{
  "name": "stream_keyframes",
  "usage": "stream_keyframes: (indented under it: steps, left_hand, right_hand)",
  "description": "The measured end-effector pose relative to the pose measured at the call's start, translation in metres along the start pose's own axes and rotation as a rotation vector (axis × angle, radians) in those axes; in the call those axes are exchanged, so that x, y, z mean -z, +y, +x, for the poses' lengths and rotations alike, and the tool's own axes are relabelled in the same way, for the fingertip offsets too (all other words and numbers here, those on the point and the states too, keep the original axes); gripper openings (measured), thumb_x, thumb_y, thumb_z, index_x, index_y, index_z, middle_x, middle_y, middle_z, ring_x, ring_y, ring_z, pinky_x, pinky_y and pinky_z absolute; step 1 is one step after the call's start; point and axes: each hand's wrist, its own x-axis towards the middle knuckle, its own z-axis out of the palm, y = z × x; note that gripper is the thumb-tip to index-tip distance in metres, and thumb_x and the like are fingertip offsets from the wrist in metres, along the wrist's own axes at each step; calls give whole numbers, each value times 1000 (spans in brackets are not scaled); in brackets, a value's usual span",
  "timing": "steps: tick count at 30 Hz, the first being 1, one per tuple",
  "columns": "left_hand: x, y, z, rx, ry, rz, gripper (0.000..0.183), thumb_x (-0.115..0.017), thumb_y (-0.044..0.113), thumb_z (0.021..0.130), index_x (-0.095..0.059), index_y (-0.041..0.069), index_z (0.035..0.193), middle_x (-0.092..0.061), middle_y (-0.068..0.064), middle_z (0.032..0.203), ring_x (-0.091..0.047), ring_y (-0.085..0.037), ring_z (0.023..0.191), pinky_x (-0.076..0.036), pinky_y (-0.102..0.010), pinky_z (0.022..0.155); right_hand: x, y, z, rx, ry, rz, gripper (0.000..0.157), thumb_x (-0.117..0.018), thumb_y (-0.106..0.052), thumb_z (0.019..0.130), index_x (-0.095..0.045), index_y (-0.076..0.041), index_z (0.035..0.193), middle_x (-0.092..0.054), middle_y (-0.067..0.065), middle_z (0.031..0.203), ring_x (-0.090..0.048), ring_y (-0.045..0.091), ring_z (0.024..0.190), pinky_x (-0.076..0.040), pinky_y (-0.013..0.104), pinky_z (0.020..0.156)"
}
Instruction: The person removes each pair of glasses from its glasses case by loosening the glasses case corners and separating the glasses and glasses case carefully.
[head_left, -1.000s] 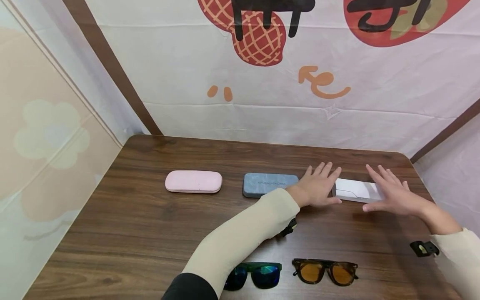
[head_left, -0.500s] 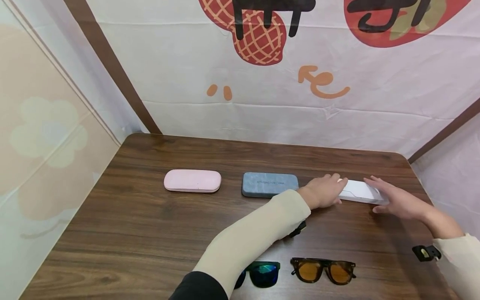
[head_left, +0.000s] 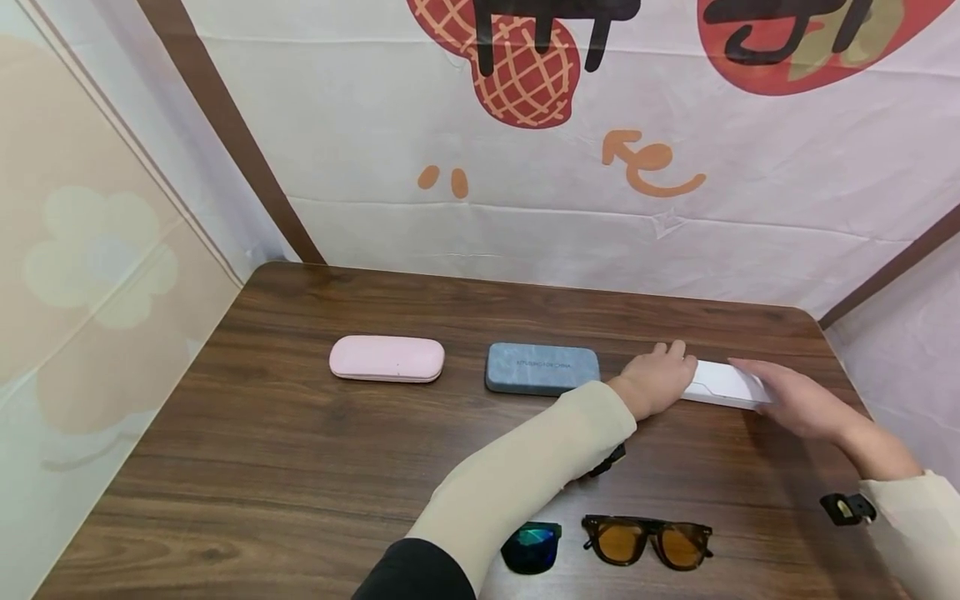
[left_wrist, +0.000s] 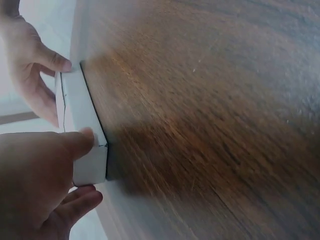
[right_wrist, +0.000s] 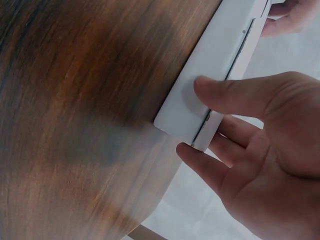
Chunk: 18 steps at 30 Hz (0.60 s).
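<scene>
A slim white glasses case with a flap line lies toward the right rear of the table, held at both ends. My left hand grips its left end; the left wrist view shows the thumb on the front side of the case and fingers at its end. At the opposite end, my right hand has its thumb pressed on the front face and its fingers round the back and end, as the right wrist view shows. To the left sit a blue glasses case and a pink glasses case.
Sunglasses with orange lenses lie near the front of the wooden table. Beside them are dark sunglasses with blue-green lenses, partly hidden by the left sleeve. A printed cloth hangs behind the table's back edge.
Both hands were spread out around the white glasses case. The left hand moved right and the fingers of both hands closed onto its ends. The left forearm now covers more of the dark sunglasses.
</scene>
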Motion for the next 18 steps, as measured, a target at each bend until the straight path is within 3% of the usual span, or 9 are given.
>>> stream_keyframes:
  steps: [8, 18]
  left_hand:
    - [0, 0, 0, 19, -1, -33, 35, -39, 20, 111, -50, 19, 145, -46, 1, 133, -48, -10, 119, -51, -20, 84]
    - [4, -5, 2, 12, -41, -50, 37, -51, 28, 107, -50, 21, 143, -52, 4, 133, -48, -10, 122, -50, -22, 88]
  right_hand:
    - [1, -1, 0, -20, -1, -2, 64, -71, 17, 78, -50, 11, 138, -59, 35, 127, -57, 52, 113, -46, 66, 88]
    - [3, -4, 1, -53, -35, 29, 64, -70, 17, 79, -48, 11, 139, -57, 36, 128, -54, 53, 117, -44, 67, 91]
